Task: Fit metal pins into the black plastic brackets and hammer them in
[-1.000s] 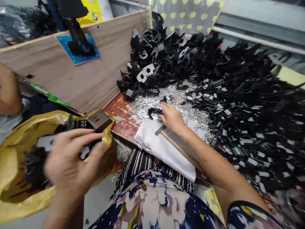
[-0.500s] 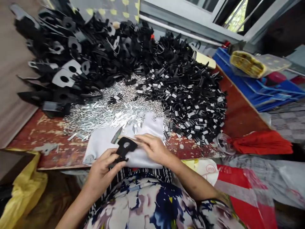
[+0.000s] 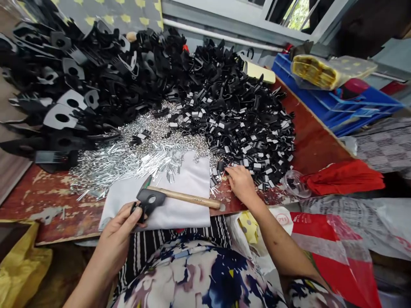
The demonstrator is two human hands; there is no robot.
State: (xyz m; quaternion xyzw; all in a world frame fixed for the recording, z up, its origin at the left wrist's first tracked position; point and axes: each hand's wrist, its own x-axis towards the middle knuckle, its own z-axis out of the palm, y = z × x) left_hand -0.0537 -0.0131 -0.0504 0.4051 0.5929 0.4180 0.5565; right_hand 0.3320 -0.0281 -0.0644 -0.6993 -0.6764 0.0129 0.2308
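My left hand is closed around a black plastic piece with a round hole near its far end. That piece hangs over the pale cloth, partly covering the head of a hammer. The hammer lies on the cloth, its wooden handle pointing right. At the near edge of the pile of small black clips, my right hand pinches with thumb and fingertips by a small black clip. Whether the fingers grip it I cannot make out. Loose silver pins lie beyond the cloth.
Larger black parts are heaped at the back left. Tiny metal pieces spread between the heaps. A blue crate stands at the right, with a red cloth nearer me. A clear plastic cup lies by the table edge.
My right hand has left the hammer and moved right to the pile of small black clips. The hammer's handle now shows in full on the cloth. My left hand keeps the black plastic piece.
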